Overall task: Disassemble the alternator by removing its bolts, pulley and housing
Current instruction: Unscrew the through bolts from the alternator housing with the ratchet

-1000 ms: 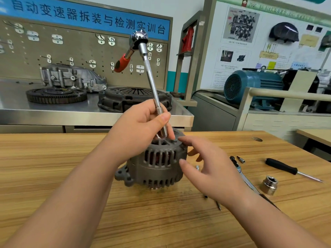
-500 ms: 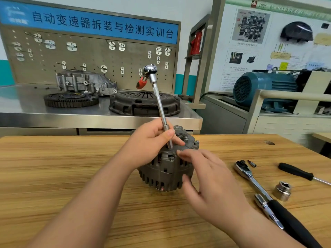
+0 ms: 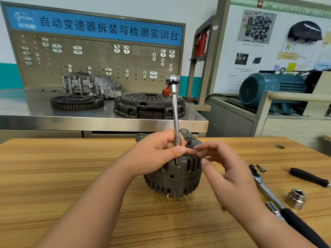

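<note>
Head: alternator [image 3: 175, 178], wooden table [image 3: 71, 176], steel workbench [image 3: 26, 106]

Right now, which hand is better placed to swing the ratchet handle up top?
Probably right. The left hand grips the extension bar, holding it upright on the alternator; the right hand holds nothing, fingers loose beside the bar, free to reach up to the ratchet head.

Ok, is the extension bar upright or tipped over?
Nearly upright. The extension bar rises almost vertically from the alternator edge, ratchet head on top, left hand gripping its lower end.
</note>
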